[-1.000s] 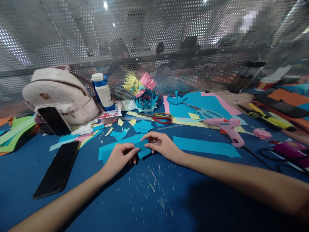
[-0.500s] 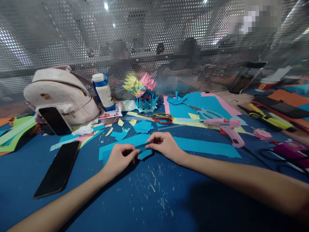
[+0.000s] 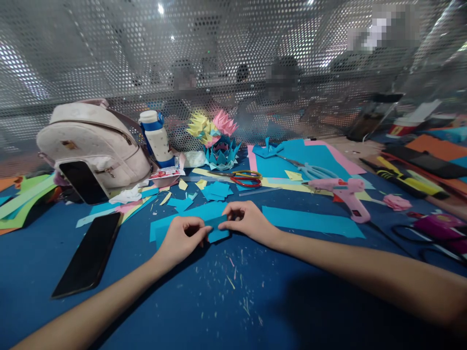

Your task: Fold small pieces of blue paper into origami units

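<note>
Pinching: left hand (image 3: 181, 238) and right hand (image 3: 245, 221) both have fingertips closed on one small blue paper piece (image 3: 218, 229), held between them low over the tabletop (image 3: 226, 311).
Left hand: thumb and fingers pressed together on the piece's 9 o'clock edge.
Right hand: fingers curled, tips clamped on the piece's 1 o'clock corner.
Paper piece: it seems to be folded, though the fingers hide most of it; it lies over a larger blue sheet (image 3: 197, 214).
At 3 o'clock of the hands: a long blue paper strip (image 3: 314, 221) flat on the tabletop, just beside the right wrist.
At 12 o'clock: a small pile of blue squares (image 3: 217, 190); beyond it, red-and-yellow scissors (image 3: 246, 178).
Further at 12 o'clock: folded paper flowers (image 3: 215, 138) in yellow, pink and blue, against the perforated screen (image 3: 109, 58).
At 2 o'clock: a pink glue gun (image 3: 345, 192), with pale blue scissors (image 3: 312, 171) on a blue sheet behind it.
At 9 o'clock: a black phone (image 3: 87, 253) lying flat, well apart from the left hand.
At 10 o'clock: a white backpack (image 3: 91, 141) with a second phone (image 3: 83, 182) leaning on it; a white-and-blue bottle (image 3: 156, 138) stands just beside the backpack.
</note>
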`<state>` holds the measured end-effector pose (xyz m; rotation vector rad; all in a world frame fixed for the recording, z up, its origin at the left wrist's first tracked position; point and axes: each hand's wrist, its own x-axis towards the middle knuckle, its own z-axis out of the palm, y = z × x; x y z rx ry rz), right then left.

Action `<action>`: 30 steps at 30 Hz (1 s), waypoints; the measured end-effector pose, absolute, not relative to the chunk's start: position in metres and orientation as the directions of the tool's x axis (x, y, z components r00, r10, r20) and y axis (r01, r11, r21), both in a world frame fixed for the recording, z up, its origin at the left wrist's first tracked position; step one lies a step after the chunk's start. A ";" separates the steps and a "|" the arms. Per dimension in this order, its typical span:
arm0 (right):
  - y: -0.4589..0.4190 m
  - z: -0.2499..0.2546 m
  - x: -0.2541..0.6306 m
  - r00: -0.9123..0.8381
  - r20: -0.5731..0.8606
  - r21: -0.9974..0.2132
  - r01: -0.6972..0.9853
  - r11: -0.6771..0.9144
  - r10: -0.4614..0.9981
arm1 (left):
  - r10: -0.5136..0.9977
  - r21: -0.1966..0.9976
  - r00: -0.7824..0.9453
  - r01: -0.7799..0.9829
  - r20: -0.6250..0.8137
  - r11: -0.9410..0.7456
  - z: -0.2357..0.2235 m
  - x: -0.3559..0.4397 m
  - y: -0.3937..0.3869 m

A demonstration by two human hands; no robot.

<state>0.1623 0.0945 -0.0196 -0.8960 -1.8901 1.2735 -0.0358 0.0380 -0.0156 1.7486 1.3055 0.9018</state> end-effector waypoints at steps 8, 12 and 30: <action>0.090 -0.013 0.163 -0.576 0.158 -0.919 0.211 0.333 0.802 | 0.969 0.879 0.222 0.434 0.110 -0.199 -0.017 -0.038 0.038; 0.090 -0.015 0.163 -0.624 0.114 -0.943 0.177 0.282 0.773 | 0.982 0.903 0.154 0.396 0.109 -0.163 -0.014 -0.038 0.039; 0.087 -0.013 0.164 -0.656 0.058 -0.958 0.174 0.226 0.752 | 0.977 0.900 0.203 0.412 0.061 -0.142 -0.014 -0.037 0.040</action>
